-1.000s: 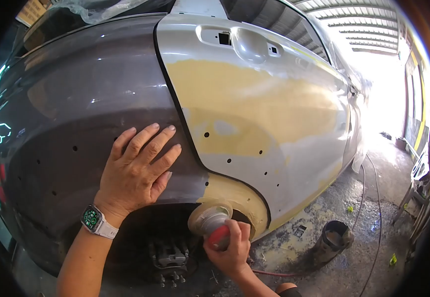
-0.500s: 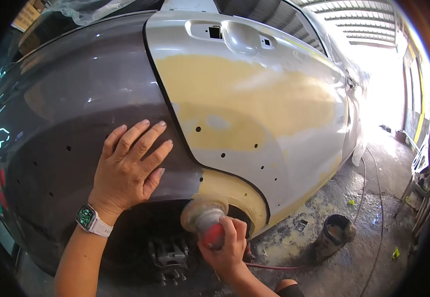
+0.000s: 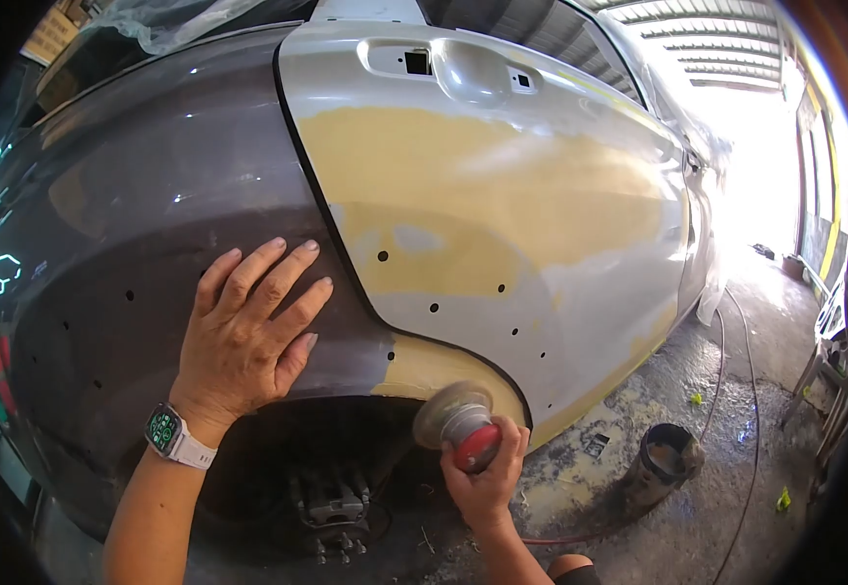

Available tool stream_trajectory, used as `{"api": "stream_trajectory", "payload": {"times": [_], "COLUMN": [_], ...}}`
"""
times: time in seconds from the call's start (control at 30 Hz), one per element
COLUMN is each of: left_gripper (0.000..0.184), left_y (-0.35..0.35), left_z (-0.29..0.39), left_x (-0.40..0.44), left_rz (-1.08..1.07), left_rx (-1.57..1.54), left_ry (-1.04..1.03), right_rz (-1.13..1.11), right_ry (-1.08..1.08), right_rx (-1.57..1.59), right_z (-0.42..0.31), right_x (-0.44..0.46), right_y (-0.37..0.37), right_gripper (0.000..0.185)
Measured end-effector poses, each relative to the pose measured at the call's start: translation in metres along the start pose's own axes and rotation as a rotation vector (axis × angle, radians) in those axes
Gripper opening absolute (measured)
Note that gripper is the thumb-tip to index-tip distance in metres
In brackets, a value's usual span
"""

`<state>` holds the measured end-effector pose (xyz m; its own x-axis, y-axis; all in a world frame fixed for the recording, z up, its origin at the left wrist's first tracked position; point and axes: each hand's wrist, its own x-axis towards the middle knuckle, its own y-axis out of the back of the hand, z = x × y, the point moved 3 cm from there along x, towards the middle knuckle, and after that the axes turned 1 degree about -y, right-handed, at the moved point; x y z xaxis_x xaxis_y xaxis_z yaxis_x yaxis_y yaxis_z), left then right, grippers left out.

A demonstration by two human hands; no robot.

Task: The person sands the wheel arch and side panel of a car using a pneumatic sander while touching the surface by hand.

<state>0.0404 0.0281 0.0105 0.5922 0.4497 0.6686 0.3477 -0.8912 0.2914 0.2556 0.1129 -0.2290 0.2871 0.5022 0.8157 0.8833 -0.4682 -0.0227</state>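
My left hand (image 3: 248, 327) lies flat with fingers spread on the dark grey rear fender (image 3: 102, 239), just above the wheel arch. A watch with a pale strap (image 3: 175, 436) is on that wrist. My right hand (image 3: 487, 485) is wrapped round a sander (image 3: 477, 448) with a red body and a round pad. The pad meets the yellow-filled wheel arch edge (image 3: 433, 366), close to the black door gap. Right of the gap is a silver door (image 3: 580, 312) with broad patches of yellow filler (image 3: 424, 161) and several small dark holes.
Inside the open wheel well sits a hub with studs (image 3: 339, 515). A dark bucket (image 3: 660, 463) stands on the dust-splashed floor (image 3: 570, 478) at right, beside a hose (image 3: 750, 390). Clear plastic sheeting (image 3: 165, 24) hangs over the car's top.
The sander in my right hand has moved right along the arch edge, toward the door gap. My left hand stays flat on the fender; the view has shifted slightly.
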Motion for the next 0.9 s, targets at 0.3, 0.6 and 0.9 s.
{"api": "stream_trajectory", "payload": {"times": [0.3,0.6,0.9], "left_gripper": [0.049,0.049,0.052], "left_y": [0.001,-0.003,-0.007], "left_z": [0.001,0.001,0.001], "left_x": [0.001,-0.001,-0.004], "left_rz": [0.003,0.015,0.05], "left_rx": [0.014,0.042,0.099], "left_ry": [-0.008,-0.028,-0.041], "right_rz": [-0.041,-0.25,-0.15], "right_ry": [0.004,-0.439,-1.349], "right_rx": [0.068,0.306,0.904], "right_z": [0.001,0.046,0.142], "right_x": [-0.018,-0.098,-0.209], "right_y": [0.008,0.046,0.098], "right_gripper": [0.073,0.07,0.059]}}
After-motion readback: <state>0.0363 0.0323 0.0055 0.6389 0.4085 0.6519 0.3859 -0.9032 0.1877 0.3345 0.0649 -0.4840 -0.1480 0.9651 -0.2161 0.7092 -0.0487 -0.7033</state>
